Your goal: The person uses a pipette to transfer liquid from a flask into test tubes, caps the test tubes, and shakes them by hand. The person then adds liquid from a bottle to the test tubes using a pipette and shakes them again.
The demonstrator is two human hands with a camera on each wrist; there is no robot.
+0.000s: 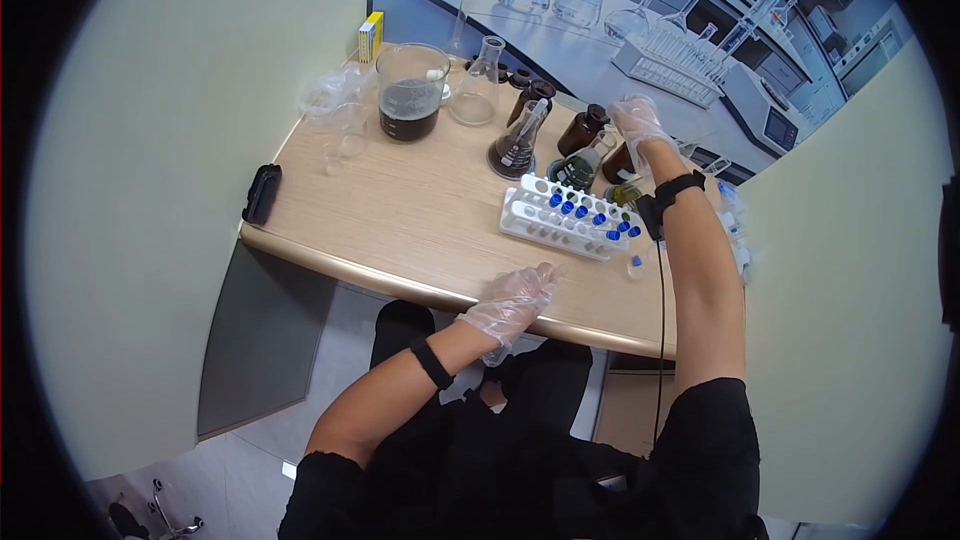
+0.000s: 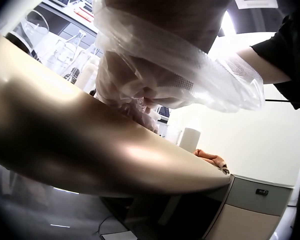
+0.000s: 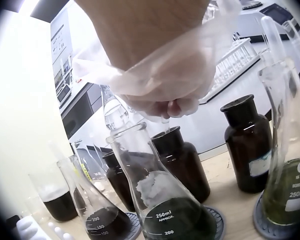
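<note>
My right hand [image 1: 637, 120], in a clear plastic glove, is over an open brown reagent bottle [image 3: 182, 162] at the right back of the table. Between its fingertips is a thin clear rod [image 3: 165, 125] whose lower end enters the bottle's mouth; what exactly it is I cannot tell. In front of that bottle stands a conical flask [image 3: 175, 220] of dark green liquid, with a flask [image 3: 294, 192] of yellow-green liquid to one side. The left hand [image 1: 515, 298], also gloved, rests by the table's front edge with fingers loosely bent, holding nothing.
A white rack [image 1: 560, 225] with several blue-capped tubes stands between the hands. Farther left are a flask of dark liquid [image 1: 513, 155], an upright clear flask [image 1: 475, 100] and a large beaker [image 1: 408, 120] of dark liquid. A black case [image 1: 262, 194] lies at the left edge.
</note>
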